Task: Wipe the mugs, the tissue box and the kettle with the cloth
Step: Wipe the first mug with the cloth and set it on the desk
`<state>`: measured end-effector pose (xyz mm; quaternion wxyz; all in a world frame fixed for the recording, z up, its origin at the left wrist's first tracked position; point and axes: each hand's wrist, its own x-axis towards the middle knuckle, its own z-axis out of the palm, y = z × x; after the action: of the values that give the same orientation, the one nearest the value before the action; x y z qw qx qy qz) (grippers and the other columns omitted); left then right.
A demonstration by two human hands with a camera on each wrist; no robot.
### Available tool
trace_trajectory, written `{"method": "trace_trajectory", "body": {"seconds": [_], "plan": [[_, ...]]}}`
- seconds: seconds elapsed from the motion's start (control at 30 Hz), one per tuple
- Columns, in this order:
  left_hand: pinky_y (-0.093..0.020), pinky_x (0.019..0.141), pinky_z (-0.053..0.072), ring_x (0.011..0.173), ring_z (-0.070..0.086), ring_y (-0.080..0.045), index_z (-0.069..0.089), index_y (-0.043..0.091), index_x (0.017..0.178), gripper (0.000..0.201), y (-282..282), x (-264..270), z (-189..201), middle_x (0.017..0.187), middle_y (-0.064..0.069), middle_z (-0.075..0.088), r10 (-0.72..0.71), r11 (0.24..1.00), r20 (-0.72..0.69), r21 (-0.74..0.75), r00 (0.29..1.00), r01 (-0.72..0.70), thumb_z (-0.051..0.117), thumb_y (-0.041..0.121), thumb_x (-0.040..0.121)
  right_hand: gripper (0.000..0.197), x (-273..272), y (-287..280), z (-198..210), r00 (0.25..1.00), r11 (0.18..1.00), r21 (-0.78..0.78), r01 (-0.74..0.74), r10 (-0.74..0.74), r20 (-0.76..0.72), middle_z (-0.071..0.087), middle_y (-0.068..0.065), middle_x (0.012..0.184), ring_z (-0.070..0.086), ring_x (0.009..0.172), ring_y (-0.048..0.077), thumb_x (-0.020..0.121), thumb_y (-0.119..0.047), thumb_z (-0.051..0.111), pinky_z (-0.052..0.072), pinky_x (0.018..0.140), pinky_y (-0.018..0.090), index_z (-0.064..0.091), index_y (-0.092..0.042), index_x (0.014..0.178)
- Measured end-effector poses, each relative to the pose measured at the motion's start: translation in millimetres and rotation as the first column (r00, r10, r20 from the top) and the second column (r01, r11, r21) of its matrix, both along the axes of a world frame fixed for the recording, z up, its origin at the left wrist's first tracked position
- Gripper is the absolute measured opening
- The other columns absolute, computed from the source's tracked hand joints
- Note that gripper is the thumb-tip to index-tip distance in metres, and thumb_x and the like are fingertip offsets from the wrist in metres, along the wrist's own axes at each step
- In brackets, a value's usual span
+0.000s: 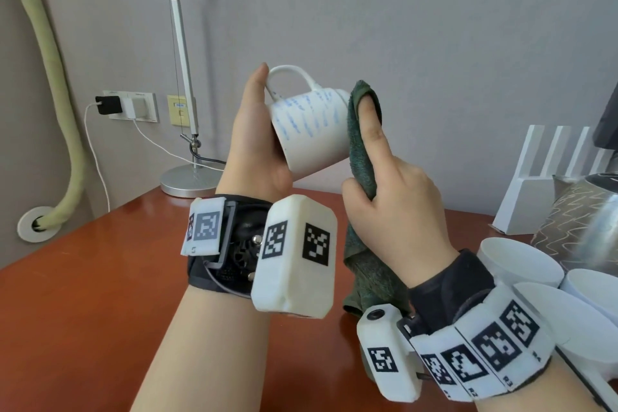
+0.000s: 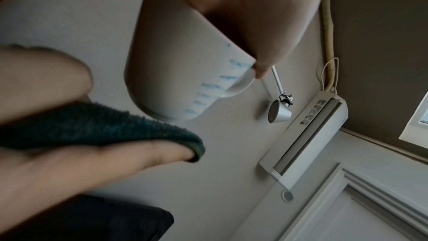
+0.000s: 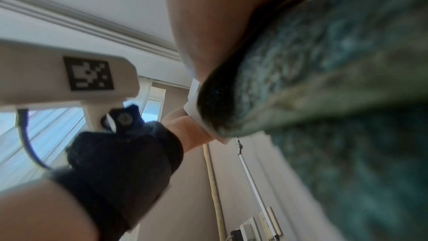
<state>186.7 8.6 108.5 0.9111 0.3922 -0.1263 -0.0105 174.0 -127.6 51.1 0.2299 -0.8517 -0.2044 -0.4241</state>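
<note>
Up above the table (image 1: 83, 278), the left hand (image 1: 254, 144) holds a white mug (image 1: 311, 130) tipped on its side; the right hand (image 1: 391, 197) grips the green cloth (image 1: 363, 144) and presses it on the mug's bottom end; so one mug is being wiped now; next, I think, the mug must turn so the cloth reaches its sides; more mugs (image 1: 521, 264) and a shiny thing, maybe the kettle (image 1: 598, 221), are cut off at right; no tissue box shows for sure.
</note>
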Motion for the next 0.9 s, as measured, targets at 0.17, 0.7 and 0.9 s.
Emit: {"method": "trace_trajectory", "body": {"seconds": [0.17, 0.7, 0.9], "plan": [[-0.040, 0.081, 0.054, 0.078, 0.069, -0.028, 0.062, -0.002, 0.100, 0.070, -1.6, -2.8, 4.9, 0.085, -0.018, 0.071, -0.018, 1.000, 0.009, -0.021, 1.000, 0.019, 0.035, 0.061, 0.095, 0.086, 0.0, 3.2, -5.9, 0.999, 1.000, -0.025, -0.015, 0.014, -0.042, 0.020, -0.015, 0.051, 0.020, 0.041, 0.002, 0.072, -0.012, 0.049, 0.011, 0.043, 0.016, 0.017, -0.027, 0.150], [-0.035, 0.064, 0.059, 0.069, 0.072, -0.025, 0.063, 0.001, 0.097, 0.062, 7.8, -4.1, 6.0, 0.077, -0.015, 0.072, 0.113, 0.993, 0.012, 0.045, 0.993, -0.114, 0.039, 0.059, 0.095, 0.089, 1.6, 5.7, -11.1, 0.996, 0.999, -0.049, -0.016, 0.011, -0.089, 0.023, -0.013, 0.047, 0.022, 0.036, 0.006, 0.068, -0.010, 0.052, 0.015, 0.039, 0.016, 0.020, -0.025, 0.150], [-0.034, 0.063, 0.059, 0.067, 0.072, -0.024, 0.060, 0.002, 0.098, 0.060, 5.7, -5.4, 5.7, 0.073, -0.013, 0.072, 0.091, 0.995, 0.012, 0.050, 0.996, -0.091, 0.040, 0.059, 0.095, 0.094, -2.7, 15.0, -15.3, 0.995, 0.989, -0.124, -0.079, 0.070, -0.076, 0.033, -0.011, 0.050, 0.032, 0.038, 0.011, 0.073, -0.013, 0.062, 0.019, 0.038, 0.017, 0.010, -0.030, 0.150]]}}
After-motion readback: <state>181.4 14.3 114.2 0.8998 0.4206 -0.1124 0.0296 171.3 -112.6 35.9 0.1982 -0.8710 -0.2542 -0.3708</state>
